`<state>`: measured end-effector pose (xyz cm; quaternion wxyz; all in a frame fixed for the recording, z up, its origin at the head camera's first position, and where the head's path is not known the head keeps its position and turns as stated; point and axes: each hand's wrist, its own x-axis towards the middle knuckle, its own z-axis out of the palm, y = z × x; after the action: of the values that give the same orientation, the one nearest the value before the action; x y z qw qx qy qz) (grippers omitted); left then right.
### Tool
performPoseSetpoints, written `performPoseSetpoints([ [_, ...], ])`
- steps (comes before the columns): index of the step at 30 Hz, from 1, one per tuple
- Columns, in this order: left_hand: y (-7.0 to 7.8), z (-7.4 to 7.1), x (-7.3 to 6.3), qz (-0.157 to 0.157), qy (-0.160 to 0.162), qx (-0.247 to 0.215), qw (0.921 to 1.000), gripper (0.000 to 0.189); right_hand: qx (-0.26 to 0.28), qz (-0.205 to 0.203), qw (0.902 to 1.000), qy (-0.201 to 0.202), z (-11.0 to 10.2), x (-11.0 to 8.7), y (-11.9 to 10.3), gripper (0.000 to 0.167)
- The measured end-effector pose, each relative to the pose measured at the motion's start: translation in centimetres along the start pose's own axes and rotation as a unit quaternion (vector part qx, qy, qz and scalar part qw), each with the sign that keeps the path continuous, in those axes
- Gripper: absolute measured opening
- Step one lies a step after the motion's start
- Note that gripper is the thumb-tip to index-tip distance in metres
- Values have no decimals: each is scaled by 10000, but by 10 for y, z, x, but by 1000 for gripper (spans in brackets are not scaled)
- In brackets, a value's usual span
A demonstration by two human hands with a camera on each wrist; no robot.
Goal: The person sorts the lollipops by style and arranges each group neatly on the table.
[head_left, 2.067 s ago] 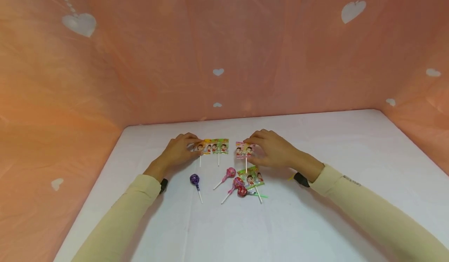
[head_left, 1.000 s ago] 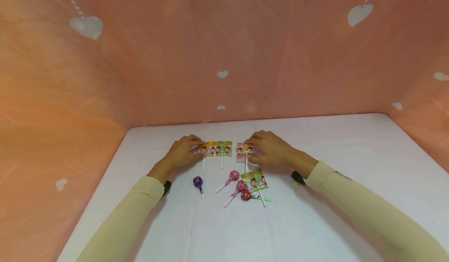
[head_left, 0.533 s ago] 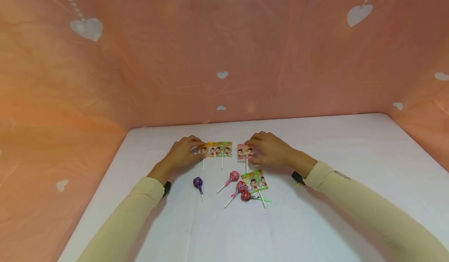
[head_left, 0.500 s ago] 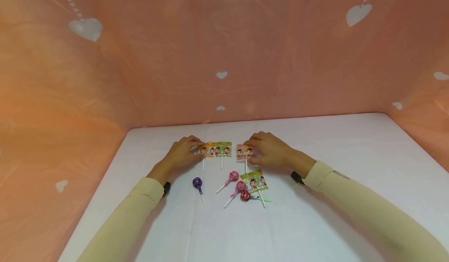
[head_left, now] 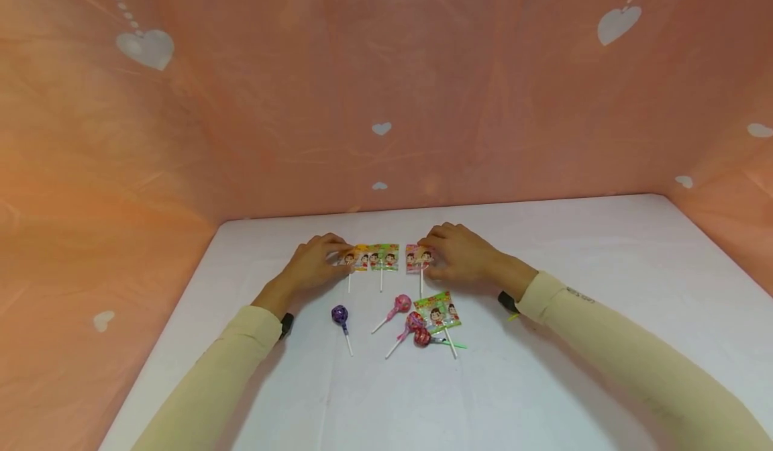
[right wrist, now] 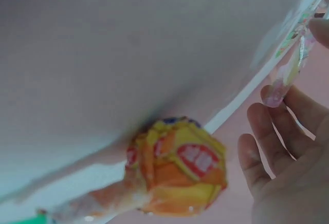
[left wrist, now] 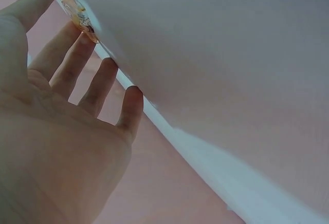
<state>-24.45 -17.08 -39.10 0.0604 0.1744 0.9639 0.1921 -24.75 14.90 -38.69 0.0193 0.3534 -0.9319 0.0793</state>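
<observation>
Three flat wrapped lollipops lie in a row on the white table (head_left: 543, 370). My left hand (head_left: 317, 263) pinches the left edge of the orange-wrapped one (head_left: 357, 258), whose wrapper (left wrist: 77, 11) shows between thumb and forefinger. The green-wrapped one (head_left: 386, 257) lies beside it, untouched. My right hand (head_left: 459, 256) pinches the pink-wrapped one (head_left: 417, 258) by its wrapper (right wrist: 293, 64), a small gap right of the green one. Both hands rest low on the table.
Nearer me lie another green flat lollipop (head_left: 437, 311) and round ones: purple (head_left: 340, 314), pink (head_left: 401, 302), magenta (head_left: 413, 319) and red (head_left: 421, 337). A yellow round lollipop (right wrist: 177, 165) lies under my right wrist. Pink heart-patterned walls close in the table.
My right hand has slid the pink-wrapped lollipop a little left, toward the green one. The left hand and the other lollipops have stayed put.
</observation>
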Motion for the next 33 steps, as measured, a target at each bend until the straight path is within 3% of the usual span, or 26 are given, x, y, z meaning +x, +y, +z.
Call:
performPoseSetpoints([
  [13,1,4,2,-16,-25,5,10000,50,69,42,9998,-208,2,4,2,59],
  [21,-2,3,4,41,53,84,9999,50,387,356,9976,-450,2,6,0,59],
  [33,-2,5,4,77,44,81,9999,51,493,419,9970,-433,4,5,-1,58],
])
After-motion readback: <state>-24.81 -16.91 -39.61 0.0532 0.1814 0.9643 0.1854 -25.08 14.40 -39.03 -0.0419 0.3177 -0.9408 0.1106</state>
